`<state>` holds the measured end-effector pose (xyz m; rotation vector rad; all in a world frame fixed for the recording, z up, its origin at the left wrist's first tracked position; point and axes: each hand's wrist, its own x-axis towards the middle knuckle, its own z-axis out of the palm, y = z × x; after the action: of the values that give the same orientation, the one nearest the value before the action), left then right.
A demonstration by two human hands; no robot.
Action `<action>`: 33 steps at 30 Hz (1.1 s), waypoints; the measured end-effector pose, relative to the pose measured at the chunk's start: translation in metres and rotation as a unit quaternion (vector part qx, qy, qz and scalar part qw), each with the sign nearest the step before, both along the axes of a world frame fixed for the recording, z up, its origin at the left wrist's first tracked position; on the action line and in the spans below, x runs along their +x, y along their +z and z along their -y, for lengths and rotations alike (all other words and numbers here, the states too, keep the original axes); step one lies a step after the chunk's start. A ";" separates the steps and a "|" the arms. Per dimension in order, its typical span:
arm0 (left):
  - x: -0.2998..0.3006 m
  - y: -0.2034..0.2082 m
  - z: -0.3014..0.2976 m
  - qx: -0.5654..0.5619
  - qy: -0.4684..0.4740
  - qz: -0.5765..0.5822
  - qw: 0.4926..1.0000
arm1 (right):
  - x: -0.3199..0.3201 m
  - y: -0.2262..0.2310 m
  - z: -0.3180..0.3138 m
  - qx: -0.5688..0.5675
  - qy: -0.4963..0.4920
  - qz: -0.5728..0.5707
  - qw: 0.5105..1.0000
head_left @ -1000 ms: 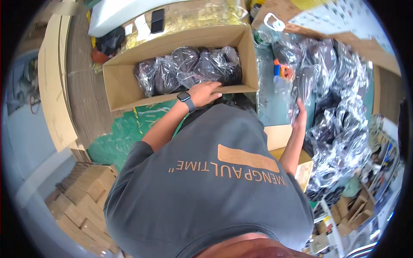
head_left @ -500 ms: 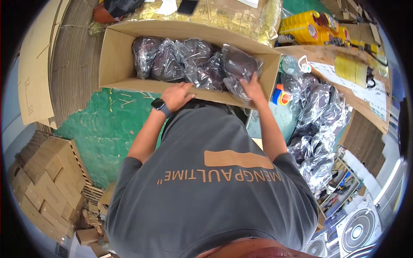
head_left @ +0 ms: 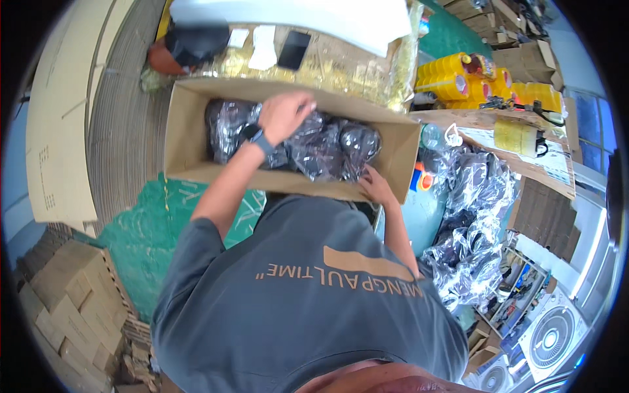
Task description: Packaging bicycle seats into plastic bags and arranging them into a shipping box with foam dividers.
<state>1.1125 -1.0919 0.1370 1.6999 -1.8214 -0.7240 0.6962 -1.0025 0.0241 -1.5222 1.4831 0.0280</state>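
Note:
A long, open cardboard box [head_left: 400,150] lies in front of me. Several dark, rounded items in clear plastic bags [head_left: 318,154] fill it in a row. Above the bags, near the middle of the box, is my left hand [head_left: 283,118], its fingers loosely apart and pointing right; it wears a watch [head_left: 254,134]. By the near right rim, my right hand [head_left: 379,187] has its fingertips against the rightmost bagged item [head_left: 360,144]. That hand looks open, with the thumb side partly hidden.
Flat cardboard [head_left: 128,105] is stacked at the left. Behind the box, a taped table [head_left: 354,72] bears a phone [head_left: 293,51] and a white sheet [head_left: 327,16]. More bagged items [head_left: 478,183] lie at the right, near yellow bottles [head_left: 445,82] and a tape roll [head_left: 514,136].
My left hand has risen from the near rim and moved over the bags. My right hand has drawn back toward the near rim, and the rightmost bag sits lower. The view has shifted.

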 end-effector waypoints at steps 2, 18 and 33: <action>0.013 -0.014 0.085 -0.127 0.019 0.009 0.992 | -0.006 0.041 -0.011 0.007 -0.144 0.057 0.988; 0.071 -0.068 0.410 -0.111 -0.119 0.138 0.977 | -0.113 -0.018 -0.402 -0.063 -0.455 -0.258 0.850; 0.076 -0.091 0.432 0.108 -0.076 -0.095 0.987 | -0.112 -0.102 -0.379 0.051 -0.518 -0.153 0.840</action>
<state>1.1881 -1.5240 0.0463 1.5708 -1.8059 -1.1450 0.5842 -0.6231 -0.0780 -0.4745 2.3533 -0.3001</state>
